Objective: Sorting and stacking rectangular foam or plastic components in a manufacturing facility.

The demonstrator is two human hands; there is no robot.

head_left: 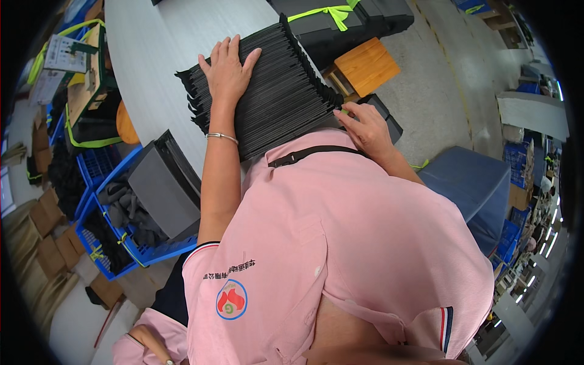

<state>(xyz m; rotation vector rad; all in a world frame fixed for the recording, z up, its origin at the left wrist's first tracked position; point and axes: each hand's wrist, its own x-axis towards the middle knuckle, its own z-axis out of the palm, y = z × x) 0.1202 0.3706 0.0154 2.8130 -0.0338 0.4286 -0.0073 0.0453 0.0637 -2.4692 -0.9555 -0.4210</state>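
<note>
A thick stack of black sheets [286, 91], packed edge to edge with ragged ends, lies on the light grey table [152, 55] against my front. My left hand [226, 70] rests flat on top of the stack near its far left side, fingers and thumb spread. At the stack's near right corner, my right hand [371, 131] has its thumb and forefinger pinched together. A small bit of yellow-green strip [345, 112] shows at those fingertips; most of it is hidden.
Left of the table, blue crates [128, 167] hold dark pieces and grey sheets [164, 191]. A black bundle [359, 18] tied with yellow-green strip lies beyond the stack. To the right stand a wooden stool [368, 66] and a blue covered block [465, 182]. Another person's arm [152, 344] shows at lower left.
</note>
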